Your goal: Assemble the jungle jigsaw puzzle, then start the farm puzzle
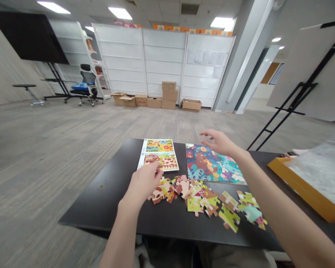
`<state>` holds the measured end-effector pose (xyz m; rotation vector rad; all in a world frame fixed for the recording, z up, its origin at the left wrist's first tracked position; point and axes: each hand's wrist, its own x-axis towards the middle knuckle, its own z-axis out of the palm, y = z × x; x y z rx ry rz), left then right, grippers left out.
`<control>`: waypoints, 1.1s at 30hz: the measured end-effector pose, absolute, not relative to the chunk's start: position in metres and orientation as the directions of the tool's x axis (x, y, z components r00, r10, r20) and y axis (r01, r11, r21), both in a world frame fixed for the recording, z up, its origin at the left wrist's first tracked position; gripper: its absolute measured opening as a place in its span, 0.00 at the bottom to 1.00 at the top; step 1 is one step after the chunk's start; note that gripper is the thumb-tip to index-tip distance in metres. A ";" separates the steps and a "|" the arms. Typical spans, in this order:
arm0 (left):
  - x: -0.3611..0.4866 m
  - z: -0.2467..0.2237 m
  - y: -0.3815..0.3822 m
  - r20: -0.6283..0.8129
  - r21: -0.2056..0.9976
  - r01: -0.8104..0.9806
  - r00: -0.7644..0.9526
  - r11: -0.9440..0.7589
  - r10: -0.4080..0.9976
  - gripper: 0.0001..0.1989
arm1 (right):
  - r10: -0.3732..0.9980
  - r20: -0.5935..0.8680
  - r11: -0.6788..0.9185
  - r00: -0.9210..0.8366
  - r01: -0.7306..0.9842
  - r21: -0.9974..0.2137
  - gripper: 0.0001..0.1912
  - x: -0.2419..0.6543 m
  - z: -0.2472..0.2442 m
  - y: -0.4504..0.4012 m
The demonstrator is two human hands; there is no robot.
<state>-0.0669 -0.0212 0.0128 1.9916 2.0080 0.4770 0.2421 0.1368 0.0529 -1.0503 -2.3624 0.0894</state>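
Observation:
My left hand (146,180) is over the lower edge of a printed picture sheet (159,143), beside the nearest loose puzzle pieces. Its fingers are loosely bent, with a small gap at the tips, and nothing shows between them. The sheet has two farm and animal scenes. My right hand (219,142) is held above the far edge of a colourful animal puzzle picture (209,163), with fingers apart and nothing in them. Several loose puzzle pieces (195,204) in green, pink and brown lie spread and overlapping along the near part of the black table (108,201).
At the right end of the table stands an orange-yellow box (304,188) with clear plastic wrapping (321,167). Beyond the table are an easel board (301,74), cardboard boxes (169,95), white shelving (164,56), an office chair (86,85) and a large screen (28,37).

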 end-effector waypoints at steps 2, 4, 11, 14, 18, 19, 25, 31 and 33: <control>-0.079 0.009 -0.022 0.021 0.449 0.894 0.011 -0.019 1.000 0.14 | 0.683 0.471 0.714 -0.559 0.647 -0.267 0.13 0.244 0.045 0.113; -0.091 0.005 -0.023 -0.011 0.510 0.860 0.047 -0.035 0.999 0.14 | 0.681 0.497 0.712 -0.539 0.646 -0.275 0.11 0.247 0.034 0.093; -0.131 0.008 -0.031 -0.058 0.625 0.780 0.055 -0.007 0.997 0.21 | 0.709 0.594 0.658 -0.381 0.660 -0.362 0.10 0.259 -0.001 0.073; -0.140 0.011 -0.037 -0.065 0.525 0.850 -0.005 0.039 0.998 0.19 | 0.688 0.606 0.670 -0.400 0.670 -0.319 0.09 0.263 -0.007 0.073; -0.141 0.008 -0.045 -0.199 0.420 0.901 -0.026 0.109 0.980 0.24 | 0.651 0.595 0.691 -0.471 0.692 -0.208 0.09 0.265 -0.014 0.072; -0.140 0.006 -0.046 -0.215 0.400 0.909 -0.034 0.120 0.976 0.25 | 0.648 0.592 0.693 -0.480 0.695 -0.195 0.08 0.264 -0.015 0.072; -0.137 -0.001 -0.046 -0.247 0.301 0.935 -0.114 0.188 0.962 0.26 | 0.626 0.577 0.714 -0.525 0.683 -0.154 0.08 0.261 -0.022 0.072; -0.141 -0.008 -0.046 -0.257 0.280 0.937 -0.135 0.208 0.957 0.21 | 0.625 0.554 0.722 -0.550 0.677 -0.143 0.08 0.259 -0.024 0.071; -0.143 -0.010 -0.046 -0.232 0.291 0.938 -0.121 0.188 0.965 0.21 | 0.619 0.554 0.728 -0.557 0.672 -0.137 0.09 0.259 -0.024 0.071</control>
